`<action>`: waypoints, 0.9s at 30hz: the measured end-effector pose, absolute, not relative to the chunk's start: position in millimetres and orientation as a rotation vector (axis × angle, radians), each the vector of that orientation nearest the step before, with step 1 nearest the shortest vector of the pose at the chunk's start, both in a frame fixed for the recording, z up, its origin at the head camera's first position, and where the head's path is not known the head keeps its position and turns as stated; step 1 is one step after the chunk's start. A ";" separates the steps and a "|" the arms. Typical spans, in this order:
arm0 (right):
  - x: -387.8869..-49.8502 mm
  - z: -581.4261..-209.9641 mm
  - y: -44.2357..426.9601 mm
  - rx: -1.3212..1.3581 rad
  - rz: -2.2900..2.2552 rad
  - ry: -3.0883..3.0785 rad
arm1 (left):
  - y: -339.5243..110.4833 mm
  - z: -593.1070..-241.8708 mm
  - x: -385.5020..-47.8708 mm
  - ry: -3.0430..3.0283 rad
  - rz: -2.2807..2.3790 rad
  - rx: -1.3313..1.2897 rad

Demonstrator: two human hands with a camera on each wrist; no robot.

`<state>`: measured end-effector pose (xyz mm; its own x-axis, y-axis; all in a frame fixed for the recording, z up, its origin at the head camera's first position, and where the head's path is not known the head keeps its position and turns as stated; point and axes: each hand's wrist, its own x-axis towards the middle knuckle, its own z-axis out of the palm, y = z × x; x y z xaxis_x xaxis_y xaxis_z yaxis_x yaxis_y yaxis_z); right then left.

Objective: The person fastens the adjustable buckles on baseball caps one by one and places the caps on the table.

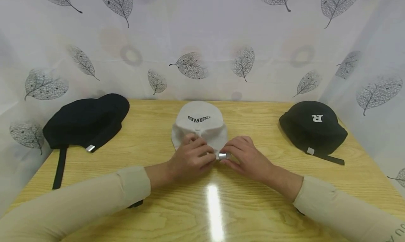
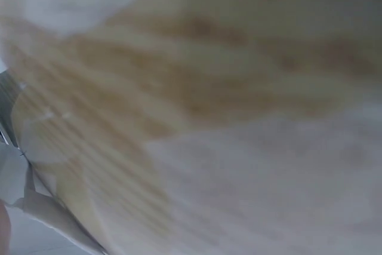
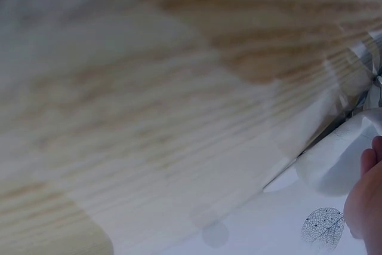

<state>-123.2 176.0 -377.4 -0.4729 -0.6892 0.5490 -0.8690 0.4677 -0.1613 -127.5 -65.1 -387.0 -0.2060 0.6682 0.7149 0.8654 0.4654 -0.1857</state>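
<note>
A white cap (image 1: 202,110) with dark COLORADO lettering lies in the middle of the wooden table, its lettering upside down in the head view. At its near edge is a shiny metal buckle (image 1: 223,156), which the right hand (image 1: 248,157) pinches between thumb and fingers. The left hand (image 1: 191,157) curls its fingers on the cap's near edge, just left of the buckle; its fingertips and the strap there are mostly hidden. In the right wrist view, part of the white cap (image 3: 334,162) shows beside the right hand (image 3: 369,201). Mostly blurred table fills the left wrist view.
On the left lies a black cap (image 1: 83,120) with a metal buckle and a strap hanging toward the near side. A second black cap (image 1: 308,127), marked with a white R, lies on the right. Behind the table (image 1: 152,129) hangs a leaf-patterned white curtain (image 1: 209,31).
</note>
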 end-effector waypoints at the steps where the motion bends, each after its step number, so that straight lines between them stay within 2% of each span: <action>1: -122.1 -377.5 175.8 1.305 0.593 -2.310 | -64.7 -387.8 -126.9 -1.941 -0.330 -1.280; 20: -120.9 -368.0 171.2 1.087 0.402 -2.431 | -62.1 -384.2 -135.4 -1.943 -0.307 -1.250; 27: -111.1 -365.5 172.2 0.939 0.582 -2.702 | -64.5 -383.6 -134.0 -1.955 -0.292 -1.250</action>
<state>-111.1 172.2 -365.5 -0.7709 -0.5441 0.3312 -0.6322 0.7170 -0.2936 -134.0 -64.5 -383.6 -0.2107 0.6675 0.7142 0.8470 0.4894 -0.2076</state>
